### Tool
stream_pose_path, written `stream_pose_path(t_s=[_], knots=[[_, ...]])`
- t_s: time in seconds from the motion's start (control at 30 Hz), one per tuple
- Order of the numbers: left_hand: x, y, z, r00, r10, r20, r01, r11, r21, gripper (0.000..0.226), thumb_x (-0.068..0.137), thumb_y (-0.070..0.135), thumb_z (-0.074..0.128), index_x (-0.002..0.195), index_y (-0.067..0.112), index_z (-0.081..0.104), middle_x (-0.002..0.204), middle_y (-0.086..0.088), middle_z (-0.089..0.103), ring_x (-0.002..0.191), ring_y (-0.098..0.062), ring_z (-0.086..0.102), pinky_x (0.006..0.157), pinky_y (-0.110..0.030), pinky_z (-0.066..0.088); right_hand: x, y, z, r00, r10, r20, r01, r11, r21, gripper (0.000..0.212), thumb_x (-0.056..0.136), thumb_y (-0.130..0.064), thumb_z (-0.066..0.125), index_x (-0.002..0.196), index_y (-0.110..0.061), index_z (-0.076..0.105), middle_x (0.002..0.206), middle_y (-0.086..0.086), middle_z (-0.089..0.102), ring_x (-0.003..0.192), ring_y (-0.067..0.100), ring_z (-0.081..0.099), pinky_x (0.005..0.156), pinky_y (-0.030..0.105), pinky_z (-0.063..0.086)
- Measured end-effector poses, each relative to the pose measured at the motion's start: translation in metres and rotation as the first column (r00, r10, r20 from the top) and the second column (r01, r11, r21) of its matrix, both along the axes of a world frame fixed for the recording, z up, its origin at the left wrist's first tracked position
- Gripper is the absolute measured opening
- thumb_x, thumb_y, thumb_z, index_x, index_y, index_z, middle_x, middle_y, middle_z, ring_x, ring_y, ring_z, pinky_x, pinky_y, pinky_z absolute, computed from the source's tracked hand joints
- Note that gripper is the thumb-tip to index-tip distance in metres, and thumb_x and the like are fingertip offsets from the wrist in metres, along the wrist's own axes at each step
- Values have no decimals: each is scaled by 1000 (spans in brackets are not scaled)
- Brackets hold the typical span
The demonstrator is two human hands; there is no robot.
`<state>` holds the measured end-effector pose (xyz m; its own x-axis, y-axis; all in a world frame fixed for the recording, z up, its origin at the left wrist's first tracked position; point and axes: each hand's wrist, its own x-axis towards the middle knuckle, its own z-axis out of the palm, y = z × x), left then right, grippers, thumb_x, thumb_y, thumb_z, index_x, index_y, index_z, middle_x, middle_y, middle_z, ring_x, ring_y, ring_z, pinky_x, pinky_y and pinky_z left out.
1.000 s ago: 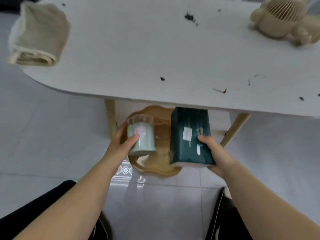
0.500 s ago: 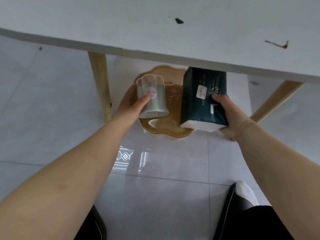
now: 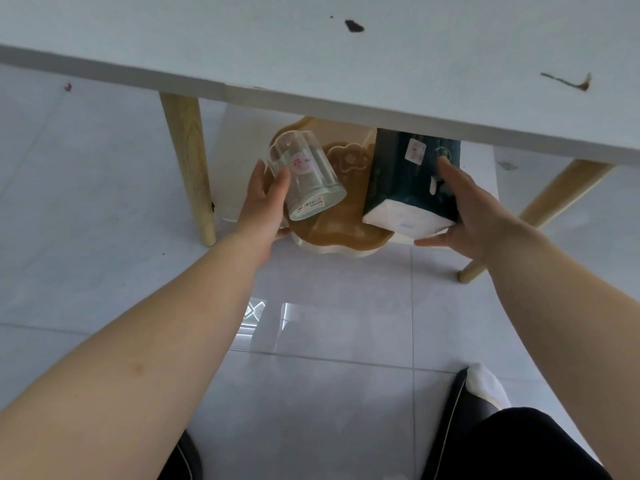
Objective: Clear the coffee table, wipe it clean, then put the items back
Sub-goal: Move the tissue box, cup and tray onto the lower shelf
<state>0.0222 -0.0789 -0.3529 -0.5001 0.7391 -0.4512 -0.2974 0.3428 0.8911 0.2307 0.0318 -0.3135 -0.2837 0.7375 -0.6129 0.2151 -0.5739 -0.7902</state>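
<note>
Gripping a clear glass (image 3: 304,178) with the left hand (image 3: 263,202), thumb across its side, tilted over the amber tray (image 3: 341,237) under the coffee table (image 3: 242,57). Clasping a dark green tissue pack (image 3: 405,188) with the right hand (image 3: 474,209) (fingers on top, thumb beneath), at the tray's right edge. Showing 1 dark crumb (image 3: 354,26) on the tabletop.

Glossy pale floor tiles (image 3: 329,393), white sock (image 3: 485,382), black trouser leg (image 3: 540,448), perhaps a dark slipper (image 3: 457,410).

Soft daylight, floor (image 3: 311,341) glare, wide-angle bowing
</note>
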Motion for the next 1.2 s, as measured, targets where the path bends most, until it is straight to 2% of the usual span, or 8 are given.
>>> stream_pose_path(t_s=[0.07, 0.17, 0.33, 0.5, 0.6, 0.77, 0.97, 1.2], knots=[[0, -2, -2, 996, 47, 71, -47, 999, -3, 53, 86, 52, 33, 135, 36, 20, 141, 5, 35, 109, -15, 42, 82, -46, 49, 4, -5, -2, 999, -1, -46, 0, 1000, -18, 41, 89, -46, 46, 126, -32, 38, 114, 0, 55, 104, 28, 54, 83, 56, 43], [1, -9, -2, 995, 3, 96, -5, 1000, 17, 31, 86, 50, 39, 116, 44, 38, 114, 19, 49, 100, -6, 48, 71, -40, 52, 8, -11, -4, 994, -24, -107, 23, 1000, -11, 43, 90, -38, 48, 130, -33, 35, 115, 0, 54, 106, 28, 53, 82, 55, 46], [3, -6, -5, 997, -68, 36, 66, 997, 35, 46, 85, 37, 50, 126, 41, 32, 121, 11, 48, 105, -13, 55, 80, -43, 52, 5, -13, -8, 989, -39, -145, 42, 999, 23, 47, 88, -21, 55, 129, -33, 36, 107, -5, 53, 99, 23, 52, 64, 43, 52], [-1, 16, 0, 996, -92, 0, 92, 996, 20, 56, 86, 35, 50, 133, 39, 22, 122, 11, 42, 103, -12, 50, 87, -52, 49, -3, 2, -4, 992, -40, -119, 46, 998, 51, 50, 89, -20, 54, 133, -30, 34, 125, 3, 47, 112, 30, 48, 72, 45, 52], [-3, 28, 2, 997, -71, -5, 71, 997, 26, 57, 86, 34, 49, 135, 36, 19, 108, 17, 42, 90, -3, 49, 83, -49, 47, -9, 9, -1, 996, -40, -81, 45, 997, 67, 47, 89, -24, 53, 133, -28, 34, 127, 5, 46, 116, 33, 46, 77, 50, 51], [-5, 23, -3, 999, -32, 18, 32, 999, -39, 61, 86, 38, 48, 137, 35, 14, 143, 4, 31, 110, -12, 35, 80, -48, 45, -6, 7, -2, 994, -83, -64, 86, 995, 47, 51, 90, -32, 51, 137, -30, 31, 115, 0, 49, 116, 32, 47, 83, 55, 47], [-8, 18, 1, 999, -30, 26, 32, 996, -87, 63, 84, 50, 44, 137, 37, 11, 150, 4, 20, 134, -24, 24, 80, -46, 46, -3, 3, 2, 991, -118, -56, 121, 992, 46, 50, 87, -45, 49, 133, -30, 34, 127, 3, 44, 119, 31, 45, 79, 54, 47], [1, 1, 19, 950, -148, -275, 123, 987, -104, 50, 88, 39, 41, 135, 33, 25, 146, -1, 32, 128, -18, 35, 101, -38, 34, 4, -16, 21, 968, -225, 113, 210, 969, 134, 63, 87, -47, 48, 141, -27, 23, 148, 4, 30, 132, 28, 32, 95, 48, 38]])
